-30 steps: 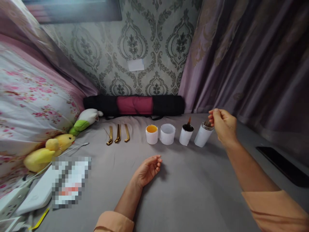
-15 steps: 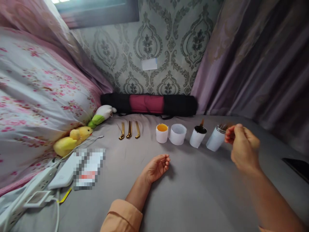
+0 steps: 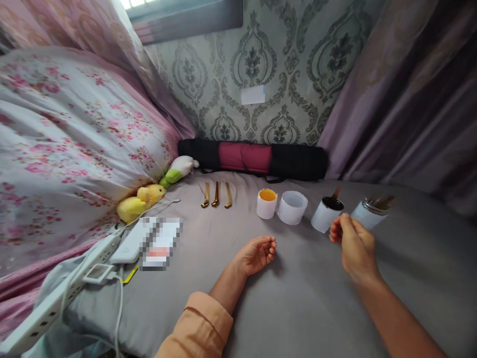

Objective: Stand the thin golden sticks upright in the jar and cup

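Observation:
My right hand (image 3: pixel 357 247) is closed, raised just in front of two cups, thumb pressed to the curled fingers. Whatever it may hold is hidden. Behind it is a white-wrapped cup (image 3: pixel 324 219) with a dark rim and a brown piece poking out. Further right leans a white-wrapped container (image 3: pixel 367 213) with several thin brownish items in its mouth. On the sheet rests my left hand (image 3: pixel 258 255), fingers loosely curled, nothing in it. Beyond it stand a white cup with a yellow inside (image 3: pixel 267 208) and a wider white cup (image 3: pixel 292 211).
Three gold-coloured bent pieces (image 3: pixel 216 195) lie on the grey sheet (image 3: pixel 298 303). At left are a power strip (image 3: pixel 48 313), cables, a white box-like device (image 3: pixel 130 248) and plush toys (image 3: pixel 136 206). A black and maroon roll bag (image 3: pixel 246 158) lies along the wall.
The view has shifted, so the scene sits further right. My right hand has moved left, from beside the rightmost container to in front of the dark-rimmed cup. My left hand stays on the sheet.

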`<state>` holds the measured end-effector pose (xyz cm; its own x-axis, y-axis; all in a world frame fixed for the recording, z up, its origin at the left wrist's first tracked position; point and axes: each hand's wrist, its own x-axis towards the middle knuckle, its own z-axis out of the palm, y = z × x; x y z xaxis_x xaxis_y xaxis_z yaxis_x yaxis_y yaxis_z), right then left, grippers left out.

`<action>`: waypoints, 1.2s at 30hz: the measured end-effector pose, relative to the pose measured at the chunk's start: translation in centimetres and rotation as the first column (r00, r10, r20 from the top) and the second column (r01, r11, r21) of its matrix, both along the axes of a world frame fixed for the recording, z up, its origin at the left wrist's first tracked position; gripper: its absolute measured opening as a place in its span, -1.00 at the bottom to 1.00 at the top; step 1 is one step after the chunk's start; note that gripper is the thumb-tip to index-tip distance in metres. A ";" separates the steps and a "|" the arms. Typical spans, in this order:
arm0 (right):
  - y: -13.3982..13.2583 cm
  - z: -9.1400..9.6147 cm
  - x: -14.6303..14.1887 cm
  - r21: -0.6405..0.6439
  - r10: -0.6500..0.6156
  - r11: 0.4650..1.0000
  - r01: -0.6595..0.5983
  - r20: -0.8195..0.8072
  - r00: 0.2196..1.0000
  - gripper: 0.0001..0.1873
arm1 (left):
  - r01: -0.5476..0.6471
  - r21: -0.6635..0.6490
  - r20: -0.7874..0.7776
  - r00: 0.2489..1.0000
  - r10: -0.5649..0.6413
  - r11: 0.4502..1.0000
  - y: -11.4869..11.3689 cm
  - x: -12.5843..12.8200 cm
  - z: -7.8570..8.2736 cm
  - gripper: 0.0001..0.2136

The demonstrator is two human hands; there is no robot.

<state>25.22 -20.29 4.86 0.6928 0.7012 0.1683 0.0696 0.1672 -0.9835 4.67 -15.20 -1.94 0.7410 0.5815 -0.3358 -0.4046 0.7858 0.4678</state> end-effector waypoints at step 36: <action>2.8 -8.2 -4.7 -0.295 0.278 0.937 -0.186 0.311 0.909 -0.53 | -0.008 0.050 -0.006 1.000 0.009 0.999 -0.1 0.0 0.3 -0.86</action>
